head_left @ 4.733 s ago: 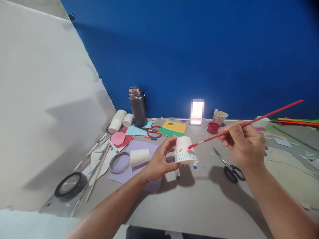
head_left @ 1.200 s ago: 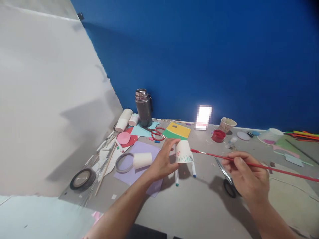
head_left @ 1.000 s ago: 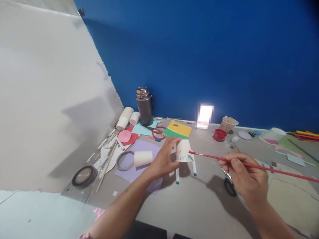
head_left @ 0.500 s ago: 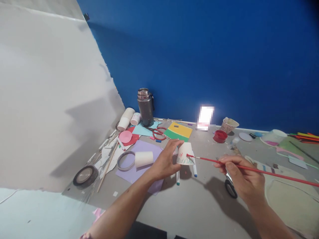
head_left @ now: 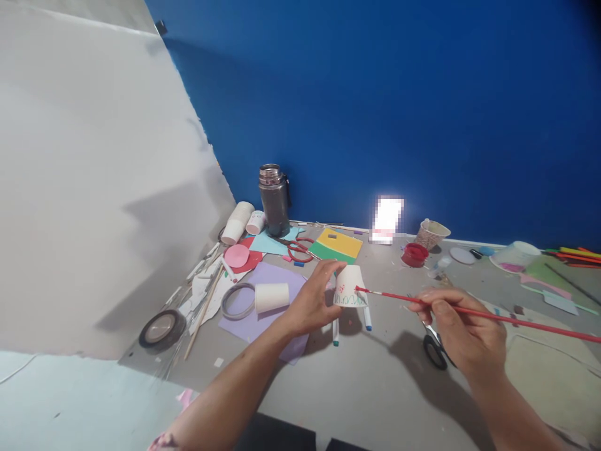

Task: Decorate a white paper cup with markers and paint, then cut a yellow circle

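My left hand (head_left: 319, 293) grips a white paper cup (head_left: 350, 279), turned upside down above the table, between thumb and fingers. Green zigzag strokes run along its lower rim, and small red marks sit above them. In my right hand (head_left: 462, 329) is a long red paintbrush (head_left: 392, 295), held like a pen. Its red-wetted tip is at the right part of the cup's side; whether it touches I cannot tell. Below the cup lie a green-ended marker (head_left: 335, 333) and a blue-ended marker (head_left: 367, 318). Black-handled scissors (head_left: 434, 351) lie under my right hand.
Behind are an open red paint jar (head_left: 414, 255), a speckled paper cup (head_left: 432, 235) and a dark flask (head_left: 275, 203). To the left, a white cup (head_left: 272, 298) and a tape ring (head_left: 238, 301) lie on purple paper (head_left: 263, 275). A black tape roll (head_left: 162, 331) sits near the left edge.
The brush tip has shifted slightly right across the cup, and my right hand has moved a little right with it. My left hand still holds the cup in nearly the same place.
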Available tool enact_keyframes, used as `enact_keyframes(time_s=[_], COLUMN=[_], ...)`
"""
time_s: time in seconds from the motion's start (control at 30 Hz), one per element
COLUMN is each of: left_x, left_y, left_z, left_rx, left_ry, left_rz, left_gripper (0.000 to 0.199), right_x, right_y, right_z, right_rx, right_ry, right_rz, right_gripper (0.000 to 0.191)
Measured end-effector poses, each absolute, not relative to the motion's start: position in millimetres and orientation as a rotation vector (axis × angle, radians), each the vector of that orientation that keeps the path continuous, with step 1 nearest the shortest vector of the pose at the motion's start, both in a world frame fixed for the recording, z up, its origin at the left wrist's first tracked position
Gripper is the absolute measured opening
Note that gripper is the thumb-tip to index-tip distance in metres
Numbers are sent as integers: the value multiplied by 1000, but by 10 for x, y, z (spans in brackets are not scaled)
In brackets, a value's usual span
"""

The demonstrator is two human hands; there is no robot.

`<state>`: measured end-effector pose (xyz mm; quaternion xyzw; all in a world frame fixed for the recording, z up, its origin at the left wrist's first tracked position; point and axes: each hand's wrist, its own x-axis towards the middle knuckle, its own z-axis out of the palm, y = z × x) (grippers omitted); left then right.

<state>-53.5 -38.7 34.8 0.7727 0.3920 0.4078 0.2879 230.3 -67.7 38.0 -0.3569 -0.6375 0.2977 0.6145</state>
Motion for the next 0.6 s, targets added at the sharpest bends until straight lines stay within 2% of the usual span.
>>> enact_keyframes(time_s=[0.6], left_x=[-511], left_y=[-396], left_z=[354], left_rx=[2110], left_ry=[1057], left_rz=[1056], left_gripper=[81], right_x=[2323], right_y=[-711], right_z=[386], right_rx=[-892], right_ry=[-1539], right_rz=[612], right_gripper=[15])
